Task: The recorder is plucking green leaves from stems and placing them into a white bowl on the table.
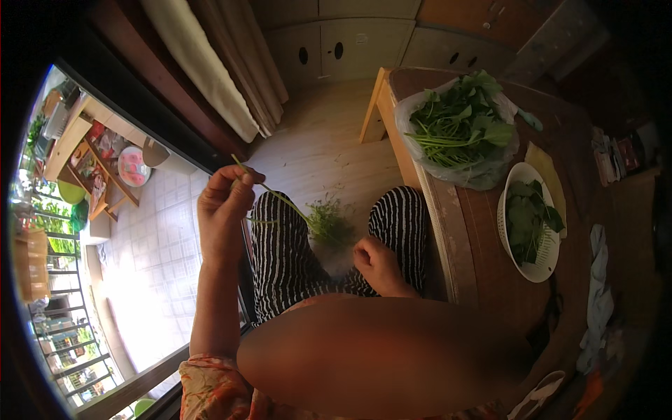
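My left hand (224, 212) is raised over the left knee, thumb and fingertips pinching a thin green vegetable stem (286, 198). The stem slants down to the right, and a short side piece hangs across the striped trousers (278, 252). Loosely curled above my right thigh is my right hand (382, 265), with nothing visible in its fingers. Between my knees, a heap of green trimmings (329, 220) lies low, near the floor. To the right on a low table, a clear plastic bag (478, 176) holds leafy greens (462, 123). Beside it, a white oval colander (548, 257) contains picked leaves (527, 215).
The brown-covered table (493, 278) runs close along my right side. A pale cloth (597, 299) lies at its far edge. Curtains (220, 63) and a door frame (157, 102) stand left, with a tiled balcony (152, 236) beyond. Cabinets (362, 50) line the far wall.
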Motion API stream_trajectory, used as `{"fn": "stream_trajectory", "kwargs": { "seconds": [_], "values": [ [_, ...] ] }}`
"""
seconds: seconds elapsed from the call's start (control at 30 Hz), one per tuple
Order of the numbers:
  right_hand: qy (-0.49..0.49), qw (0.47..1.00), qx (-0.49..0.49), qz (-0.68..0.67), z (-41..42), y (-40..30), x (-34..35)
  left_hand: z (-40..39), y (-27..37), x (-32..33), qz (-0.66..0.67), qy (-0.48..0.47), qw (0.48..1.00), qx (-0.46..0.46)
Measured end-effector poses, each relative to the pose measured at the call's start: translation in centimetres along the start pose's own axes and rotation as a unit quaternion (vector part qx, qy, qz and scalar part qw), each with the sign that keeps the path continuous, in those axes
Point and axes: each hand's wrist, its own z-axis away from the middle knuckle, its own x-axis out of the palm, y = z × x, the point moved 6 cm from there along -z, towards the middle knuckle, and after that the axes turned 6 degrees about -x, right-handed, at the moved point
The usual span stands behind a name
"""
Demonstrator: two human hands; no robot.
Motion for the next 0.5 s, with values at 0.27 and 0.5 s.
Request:
{"fn": "stream_trajectory", "kwargs": {
  "seconds": [0.27,0.5],
  "values": [
    [-0.021,0.999,0.016,0.045,0.8,2.7,1.4,-1.1,3.3,-3.6,0.012,0.071,0.993,0.095],
    [-0.02,0.998,0.02,0.05,-1.9,1.8,1.0,0.0,3.2,-2.1,-0.085,0.01,0.994,0.066]
  ]
}}
